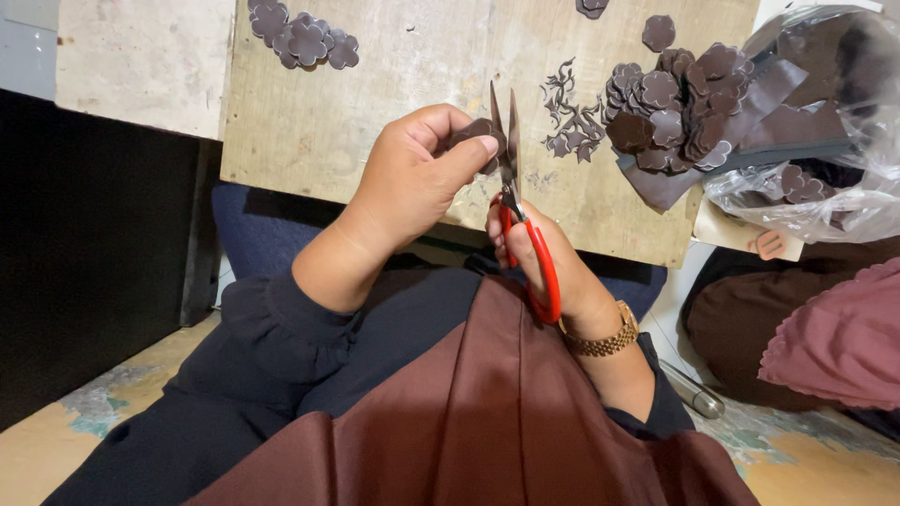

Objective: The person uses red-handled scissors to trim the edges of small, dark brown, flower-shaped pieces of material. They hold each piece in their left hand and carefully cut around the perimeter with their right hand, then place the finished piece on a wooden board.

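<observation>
Left hand (412, 183): fingers pinch a small brown fabric piece (473, 131) above the worktop's (375, 84) near edge | Right hand (548, 258): fingers closed through red scissors (516, 187), blades slightly parted at the piece | Tip: turn fabric, not scissors, with short snips | Cut flowers (670, 112) piled at right edge

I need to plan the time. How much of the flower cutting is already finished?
Done: two heaps of cut flowers on the board. In hand: the left hand holds one piece, the right hand works red scissors. Left: uncut strips beside the bag.
</observation>
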